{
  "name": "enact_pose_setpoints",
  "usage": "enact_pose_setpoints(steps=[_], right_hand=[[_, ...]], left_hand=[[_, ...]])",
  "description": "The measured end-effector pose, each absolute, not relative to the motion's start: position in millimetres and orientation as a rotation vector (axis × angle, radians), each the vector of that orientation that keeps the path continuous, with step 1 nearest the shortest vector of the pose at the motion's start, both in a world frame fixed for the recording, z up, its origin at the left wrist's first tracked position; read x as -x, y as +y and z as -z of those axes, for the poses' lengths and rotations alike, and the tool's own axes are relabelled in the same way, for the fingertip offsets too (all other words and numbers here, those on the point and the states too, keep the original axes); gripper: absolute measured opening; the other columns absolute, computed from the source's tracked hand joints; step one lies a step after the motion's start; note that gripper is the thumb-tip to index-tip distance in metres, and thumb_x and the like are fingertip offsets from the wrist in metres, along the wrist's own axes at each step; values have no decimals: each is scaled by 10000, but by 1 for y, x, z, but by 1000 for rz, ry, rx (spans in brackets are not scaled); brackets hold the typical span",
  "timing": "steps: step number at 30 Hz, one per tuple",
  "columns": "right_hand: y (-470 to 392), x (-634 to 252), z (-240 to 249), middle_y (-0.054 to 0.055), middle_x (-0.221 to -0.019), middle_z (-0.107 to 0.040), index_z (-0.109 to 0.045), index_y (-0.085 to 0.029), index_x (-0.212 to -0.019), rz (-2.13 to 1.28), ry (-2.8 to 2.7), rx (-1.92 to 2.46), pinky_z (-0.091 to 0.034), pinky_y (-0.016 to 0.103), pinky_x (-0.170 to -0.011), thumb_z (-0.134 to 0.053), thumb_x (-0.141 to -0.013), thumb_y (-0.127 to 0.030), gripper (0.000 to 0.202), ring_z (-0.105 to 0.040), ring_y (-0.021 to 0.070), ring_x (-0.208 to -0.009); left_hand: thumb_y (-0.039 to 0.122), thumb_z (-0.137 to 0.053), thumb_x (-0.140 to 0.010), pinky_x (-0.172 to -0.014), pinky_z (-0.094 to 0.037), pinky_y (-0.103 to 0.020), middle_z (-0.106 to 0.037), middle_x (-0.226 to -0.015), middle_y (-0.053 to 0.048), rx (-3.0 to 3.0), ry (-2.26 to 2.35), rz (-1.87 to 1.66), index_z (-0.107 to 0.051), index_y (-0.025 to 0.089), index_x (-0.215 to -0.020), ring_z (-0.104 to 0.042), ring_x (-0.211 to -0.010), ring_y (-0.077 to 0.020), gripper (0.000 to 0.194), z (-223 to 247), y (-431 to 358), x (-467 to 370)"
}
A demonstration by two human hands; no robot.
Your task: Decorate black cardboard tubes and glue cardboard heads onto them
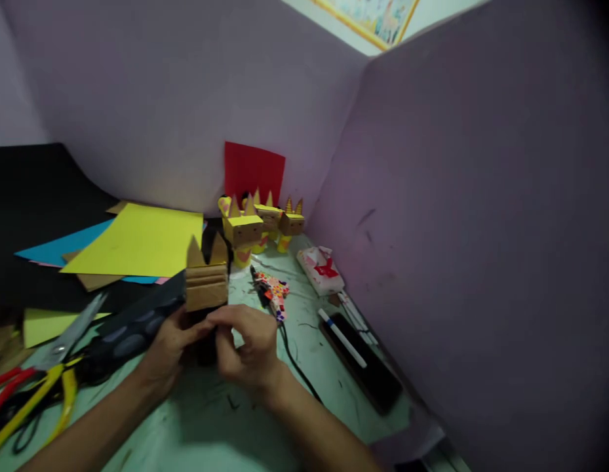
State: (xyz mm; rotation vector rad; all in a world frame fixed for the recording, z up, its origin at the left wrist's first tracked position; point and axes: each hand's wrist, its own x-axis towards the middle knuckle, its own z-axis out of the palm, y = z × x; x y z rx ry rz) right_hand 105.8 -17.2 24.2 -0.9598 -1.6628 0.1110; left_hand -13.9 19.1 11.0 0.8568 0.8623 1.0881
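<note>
A cardboard figure [206, 286] with two pointed ears and a ridged brown face stands upright between my hands. My left hand [172, 347] wraps its fingers around the dark lower part of the figure from the left. On the right side, my right hand [250, 341] has thumb and forefinger pinched close to the figure's lower edge; what lies between those fingertips is hidden. Behind them, several finished-looking cardboard figures [248, 231] with yellow tops and pointed ears stand near a red sheet [254, 172] leaning on the wall.
Yellow paper [141, 242] lies over blue and brown sheets at the left. Scissors [63, 347] and yellow-handled pliers [51, 387] rest at the lower left. A patterned glue gun [275, 292] with a cord, a tissue pack [321, 269], and a phone [366, 367] under a white pen are at the right.
</note>
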Motion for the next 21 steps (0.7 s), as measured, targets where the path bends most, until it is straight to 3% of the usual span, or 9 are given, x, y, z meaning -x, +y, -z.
enact_pose_setpoints(steps=[5,9,11,14,17,21], right_hand=[[4,-134,-9,11,-742,-683,-646,-199,-849,-718,-914,1245,-500,266,-684,-520,-747,-214,163,-639,143,-713],[16,-134,-6,21,-676,-630,-644,-159,-766,-1161,-789,1182,-459,231,-515,-575,-709,-346,207,-579,125,-589],[16,-131,-5,23,-670,-621,-653,-147,-775,-1202,-850,1161,-459,249,-512,-633,-656,-358,243,-559,125,-561],[10,-127,-4,48,-820,-664,-645,-156,-916,-1136,-1015,1183,-493,309,-634,-724,-559,-290,389,-592,159,-682],[4,-127,-4,64,-958,-677,-619,-175,-984,-1096,-1149,1176,-498,342,-744,-748,-519,-237,487,-620,192,-809],[2,-128,-5,75,-944,-679,-603,-167,-973,-1195,-1153,1110,-512,335,-704,-755,-485,-200,512,-634,204,-793]], left_hand=[[197,-811,-535,-761,-550,-271,-732,-954,-14,-786,877,-1152,-671,209,-983,-634,-999,-243,470,-20,19,3],[178,-771,-602,-753,-542,-233,-725,-989,-2,-798,861,-1181,-644,188,-1065,-626,-1007,-219,480,-20,21,-5],[179,-775,-601,-699,-557,-239,-726,-983,-12,-812,842,-1151,-630,192,-1096,-652,-943,-220,516,-19,23,-7],[169,-787,-587,-661,-565,-242,-727,-978,-27,-787,838,-1126,-622,213,-1118,-675,-876,-217,558,-18,24,-10],[181,-762,-638,-715,-561,-256,-720,-1002,-34,-742,807,-1146,-594,222,-1164,-665,-925,-219,554,-15,22,-12],[181,-726,-690,-853,-526,-335,-704,-1054,-80,-721,733,-1140,-556,176,-1219,-627,-1030,-253,556,-11,18,-8]])
